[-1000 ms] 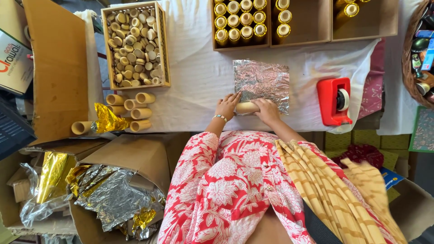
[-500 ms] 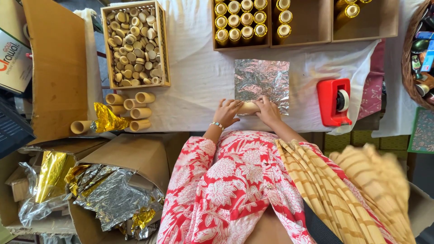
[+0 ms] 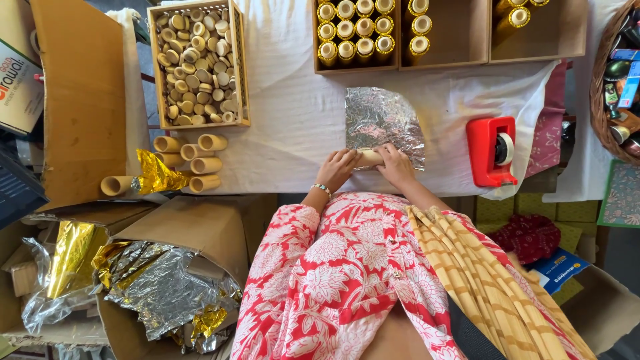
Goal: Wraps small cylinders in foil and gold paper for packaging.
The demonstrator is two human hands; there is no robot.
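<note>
Both hands, left hand (image 3: 338, 168) and right hand (image 3: 395, 165), stay gripping the tube (image 3: 369, 158) on foil (image 3: 383, 123).

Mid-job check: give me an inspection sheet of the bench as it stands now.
Surface: white cloth over the table.
Job's things: cardboard tube at the near edge of a foil sheet.
Clutter: crate of bare tubes, loose tubes, gold-wrapped tubes, red tape dispenser, box of crumpled foil.
Hands: left hand and right hand both on the tube.
Cables: nothing seen.
Surroundings: wicker basket at right.
</note>
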